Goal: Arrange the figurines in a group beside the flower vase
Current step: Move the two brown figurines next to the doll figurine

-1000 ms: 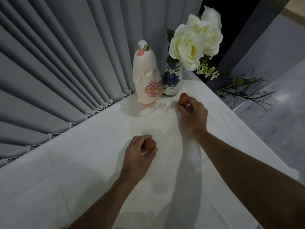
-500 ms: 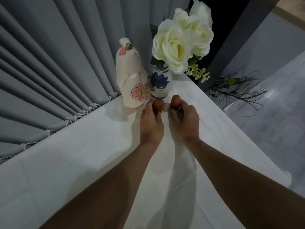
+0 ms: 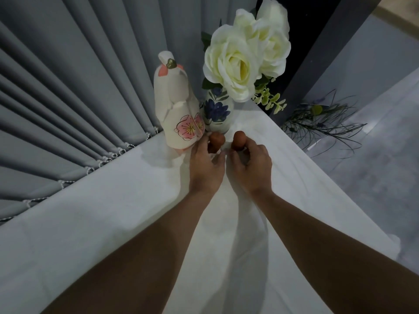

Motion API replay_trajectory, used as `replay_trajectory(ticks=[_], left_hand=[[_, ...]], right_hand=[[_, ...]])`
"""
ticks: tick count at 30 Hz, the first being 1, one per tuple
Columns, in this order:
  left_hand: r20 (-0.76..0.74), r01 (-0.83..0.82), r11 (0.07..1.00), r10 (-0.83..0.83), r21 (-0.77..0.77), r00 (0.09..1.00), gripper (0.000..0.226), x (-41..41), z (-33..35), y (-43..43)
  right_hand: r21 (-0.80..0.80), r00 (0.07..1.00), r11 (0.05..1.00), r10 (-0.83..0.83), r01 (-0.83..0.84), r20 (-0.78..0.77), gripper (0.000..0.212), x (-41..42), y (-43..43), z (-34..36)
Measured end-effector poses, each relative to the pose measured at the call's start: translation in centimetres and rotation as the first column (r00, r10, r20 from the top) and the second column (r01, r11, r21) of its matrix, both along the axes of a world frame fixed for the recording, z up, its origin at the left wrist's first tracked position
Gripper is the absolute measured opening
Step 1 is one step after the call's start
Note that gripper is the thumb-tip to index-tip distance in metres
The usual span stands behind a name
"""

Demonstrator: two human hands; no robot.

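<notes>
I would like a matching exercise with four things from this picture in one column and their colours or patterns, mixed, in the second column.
Things:
1. tall figurine
2. vase
3. roses
4. small figurine in the right hand

Colours:
A. plain brown
B. creamy white petals
C. white with a pink flower
D. white with blue flowers

Pairs: 1-C, 2-D, 3-B, 4-A

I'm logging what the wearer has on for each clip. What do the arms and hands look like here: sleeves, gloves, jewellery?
Both forearms are bare up to the frame edge, no sleeves showing. The left hand and right hand wear no gloves; no rings, watch or bracelet are visible.
</notes>
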State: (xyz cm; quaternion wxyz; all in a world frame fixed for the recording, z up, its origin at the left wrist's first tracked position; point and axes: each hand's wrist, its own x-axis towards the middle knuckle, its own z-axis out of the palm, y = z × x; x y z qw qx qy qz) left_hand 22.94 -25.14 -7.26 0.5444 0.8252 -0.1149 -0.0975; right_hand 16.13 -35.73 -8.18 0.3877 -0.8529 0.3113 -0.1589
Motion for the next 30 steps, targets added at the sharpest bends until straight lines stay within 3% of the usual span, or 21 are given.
replay_trajectory(ticks=[7, 16, 21, 27, 30], left_hand=[[-0.004, -0.056, 0.998, 0.056, 0.013, 0.998, 0.038, -0.1, -0.3, 0.0], [0.035, -0.035, 0.995, 0.032, 0.097, 0.999, 0.052, -0.1, 0.8, 0.2], [0.047, 0.018, 0.985, -0.026, 0.170, 0.999, 0.019, 0.1, 1.0, 1.2], [0.061, -0.060, 0.993, 0.054, 0.100, 0.997, 0.043, 0.1, 1.0, 0.3], [0.068, -0.032, 0.994, 0.025, 0.100, 0.997, 0.043, 0.0, 0.8, 0.5]], right_hand=[[-0.025, 1.000, 1.000, 0.006, -0.006, 0.009, 0.029, 0.0, 0.0, 0.4], [-0.012, 1.000, 1.000, 0.006, -0.006, 0.002, 0.028, 0.0, 0.4, 1.2], [-0.024, 1.000, 1.000, -0.001, 0.001, -0.005, 0.028, 0.1, 0.4, 1.1], [-0.019, 1.000, 1.000, -0.002, 0.002, -0.005, 0.029, 0.1, 0.3, 1.0], [-0.029, 1.000, 1.000, 0.002, -0.002, 0.007, 0.029, 0.1, 0.3, 0.8]])
